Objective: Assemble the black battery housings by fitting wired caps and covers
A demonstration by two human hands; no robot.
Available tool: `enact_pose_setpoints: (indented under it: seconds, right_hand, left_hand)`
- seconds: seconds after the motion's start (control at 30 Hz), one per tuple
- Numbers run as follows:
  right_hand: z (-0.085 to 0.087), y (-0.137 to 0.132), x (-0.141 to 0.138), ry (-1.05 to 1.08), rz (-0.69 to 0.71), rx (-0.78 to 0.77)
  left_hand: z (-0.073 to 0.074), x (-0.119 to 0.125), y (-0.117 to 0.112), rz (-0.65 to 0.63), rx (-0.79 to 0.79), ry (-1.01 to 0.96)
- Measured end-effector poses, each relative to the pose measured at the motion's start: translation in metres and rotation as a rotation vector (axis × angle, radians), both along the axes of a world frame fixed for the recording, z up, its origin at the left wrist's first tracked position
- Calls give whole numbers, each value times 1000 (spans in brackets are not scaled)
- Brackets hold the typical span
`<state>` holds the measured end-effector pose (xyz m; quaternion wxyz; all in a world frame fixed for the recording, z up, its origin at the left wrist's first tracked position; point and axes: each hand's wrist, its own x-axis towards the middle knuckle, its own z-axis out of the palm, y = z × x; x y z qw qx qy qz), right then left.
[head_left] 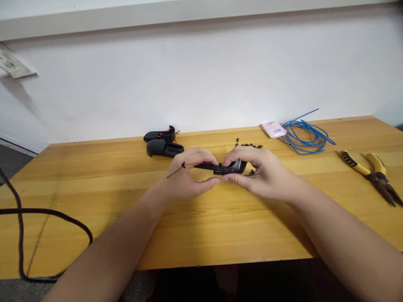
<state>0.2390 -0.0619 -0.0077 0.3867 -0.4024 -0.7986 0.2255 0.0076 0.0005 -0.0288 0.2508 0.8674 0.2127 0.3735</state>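
Observation:
Both of my hands hold a long black plastic housing (pixel 220 168) above the middle of the wooden table (pixel 94 209). My left hand (pixel 189 178) pinches its left end, where a thin red wire (pixel 198 164) runs out to a small black connector with a thin black lead (pixel 175 170). My right hand (pixel 260 174) grips the wider right end between fingers and thumb. A small dark port shows on the housing's near side. My fingertips nearly meet below it.
Black shell halves (pixel 162 142) with a little red wire lie at the back left. Small dark parts (pixel 250 146) are scattered behind my right hand. Further right lie a coil of blue wire (pixel 304 138), a pale pink packet (pixel 273 129) and yellow-handled pliers (pixel 370 176). A black cable (pixel 40 212) loops at the left.

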Motion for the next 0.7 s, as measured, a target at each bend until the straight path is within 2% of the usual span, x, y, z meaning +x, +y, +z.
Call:
enact_pose_setpoints:
  seconds: [0.13, 0.27, 0.33, 0.4, 0.47, 0.53, 0.6, 0.7]
  right_hand:
    - [1, -3, -3, -24, 28, -51]
    - [-2, 2, 5, 18, 90, -80]
    - [-6, 10, 17, 117, 39, -35]
    - [-10, 20, 32, 212, -89, -4]
    - [-16, 31, 45, 106, -272, 8]
    - [-23, 40, 53, -123, -382, -25]
    - [-31, 47, 54, -282, -388, -88]
    - [-41, 53, 50, -368, -357, -153]
  left_hand:
    - [2, -1, -1, -109, -132, 37]
    - [3, 1, -3, -98, -147, 10]
    - [2, 2, -3, -53, -146, 2]
    - [-1, 4, -2, -6, -145, 29]
    - [-5, 6, 0, 28, -145, 36]
    - [-9, 8, 3, 62, -165, 17]
    - [-13, 10, 5, 117, -192, -10]
    - [-15, 11, 8, 200, -202, -40]
